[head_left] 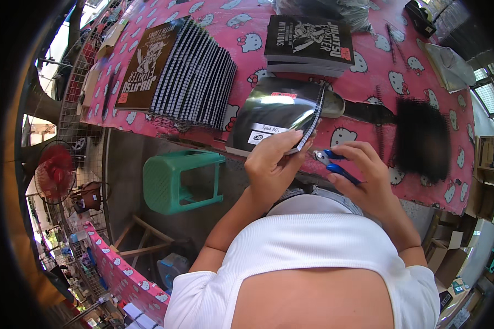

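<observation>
My left hand [273, 164] grips the near corner of a black glossy-covered booklet [274, 112] with a spiral coil binding along its right edge; the booklet lies tilted over the table's front edge. My right hand [365, 178] holds blue-handled pliers [330, 163], their jaws right at the lower end of the coil. Both hands meet just in front of the pink patterned tablecloth [368, 82].
A fanned stack of bound black booklets [186, 71] lies at the left, another stack [308, 44] at the back. A heap of black coils [422, 137] sits right. A green plastic stool [181, 181] stands below, a red fan [54, 171] at left, cardboard boxes [488, 175] right.
</observation>
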`<action>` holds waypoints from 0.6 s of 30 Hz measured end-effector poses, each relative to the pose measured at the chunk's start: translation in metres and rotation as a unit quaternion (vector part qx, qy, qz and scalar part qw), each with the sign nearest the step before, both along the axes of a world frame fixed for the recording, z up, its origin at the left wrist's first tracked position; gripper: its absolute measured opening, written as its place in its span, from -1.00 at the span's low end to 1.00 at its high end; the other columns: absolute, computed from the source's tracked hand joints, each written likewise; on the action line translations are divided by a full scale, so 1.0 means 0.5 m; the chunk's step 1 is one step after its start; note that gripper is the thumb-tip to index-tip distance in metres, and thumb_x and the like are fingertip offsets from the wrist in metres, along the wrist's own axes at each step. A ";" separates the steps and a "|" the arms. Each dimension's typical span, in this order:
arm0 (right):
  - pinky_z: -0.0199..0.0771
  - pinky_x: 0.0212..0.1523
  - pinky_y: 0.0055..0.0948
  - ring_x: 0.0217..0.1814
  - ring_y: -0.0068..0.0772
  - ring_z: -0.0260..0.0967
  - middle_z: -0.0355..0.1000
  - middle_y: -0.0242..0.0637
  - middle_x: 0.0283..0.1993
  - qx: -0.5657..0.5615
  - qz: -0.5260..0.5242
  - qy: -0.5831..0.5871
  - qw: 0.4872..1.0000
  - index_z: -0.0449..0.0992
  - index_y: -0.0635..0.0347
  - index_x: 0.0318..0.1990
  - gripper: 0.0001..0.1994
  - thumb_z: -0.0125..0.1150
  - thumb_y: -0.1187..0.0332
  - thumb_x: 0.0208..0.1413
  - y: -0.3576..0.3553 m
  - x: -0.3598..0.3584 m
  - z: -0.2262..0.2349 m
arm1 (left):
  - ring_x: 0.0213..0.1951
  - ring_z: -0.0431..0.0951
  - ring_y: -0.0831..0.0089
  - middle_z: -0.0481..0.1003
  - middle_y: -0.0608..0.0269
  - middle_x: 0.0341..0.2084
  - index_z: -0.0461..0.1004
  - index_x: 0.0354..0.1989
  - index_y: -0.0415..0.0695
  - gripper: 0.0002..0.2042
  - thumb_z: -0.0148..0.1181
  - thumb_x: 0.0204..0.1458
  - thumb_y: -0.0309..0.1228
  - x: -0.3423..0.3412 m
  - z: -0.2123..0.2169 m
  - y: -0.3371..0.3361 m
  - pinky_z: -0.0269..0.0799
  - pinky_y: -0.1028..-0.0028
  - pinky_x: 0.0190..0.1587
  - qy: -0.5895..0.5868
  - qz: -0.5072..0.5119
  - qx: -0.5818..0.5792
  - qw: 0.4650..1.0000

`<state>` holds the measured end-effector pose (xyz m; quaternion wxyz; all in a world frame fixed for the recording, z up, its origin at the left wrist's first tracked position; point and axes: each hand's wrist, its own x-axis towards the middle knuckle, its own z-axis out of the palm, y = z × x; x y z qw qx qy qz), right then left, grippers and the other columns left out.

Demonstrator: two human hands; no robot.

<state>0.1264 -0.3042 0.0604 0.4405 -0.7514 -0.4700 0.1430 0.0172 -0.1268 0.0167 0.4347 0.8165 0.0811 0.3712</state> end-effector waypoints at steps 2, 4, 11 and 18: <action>0.32 -0.03 -0.24 -0.03 -0.09 0.32 0.35 -0.11 -0.05 -0.005 0.000 -0.028 1.000 0.42 0.23 -0.05 -0.58 0.34 0.36 -0.10 0.003 0.001 -0.001 | -0.20 0.59 0.33 0.55 -0.02 -0.25 0.52 -0.22 -0.33 -0.72 0.28 -0.19 -0.72 -0.001 -0.002 -0.001 0.52 0.48 -0.18 -0.010 -0.004 -0.003 1.000; 0.29 0.00 -0.21 -0.02 -0.06 0.31 0.35 -0.11 -0.05 -0.005 -0.005 -0.057 0.998 0.42 0.22 -0.04 -0.57 0.34 0.34 -0.11 0.008 0.000 -0.005 | -0.20 0.59 0.31 0.55 -0.04 -0.25 0.52 -0.25 -0.34 -0.73 0.28 -0.20 -0.73 -0.002 0.000 -0.001 0.52 0.47 -0.17 -0.005 -0.008 -0.014 1.000; 0.39 -0.13 -0.25 -0.12 -0.13 0.38 0.39 -0.12 -0.13 0.006 -0.015 -0.041 0.999 0.41 0.26 -0.04 -0.57 0.33 0.31 -0.07 0.016 -0.004 -0.013 | -0.22 0.59 0.28 0.55 -0.04 -0.26 0.52 -0.26 -0.32 -0.71 0.29 -0.24 -0.76 0.010 -0.008 -0.003 0.52 0.45 -0.19 -0.019 -0.003 0.029 0.999; 0.42 -0.14 -0.40 -0.16 -0.34 0.43 0.46 -0.20 -0.15 0.049 0.021 0.346 0.937 0.42 0.27 -0.08 -0.65 0.27 0.25 0.05 0.008 0.012 -0.068 | -0.27 0.60 0.16 0.57 0.04 -0.32 0.48 -0.38 -0.25 -0.77 0.28 -0.27 -0.72 0.028 0.001 0.021 0.50 0.32 -0.14 -0.070 -0.032 0.148 0.986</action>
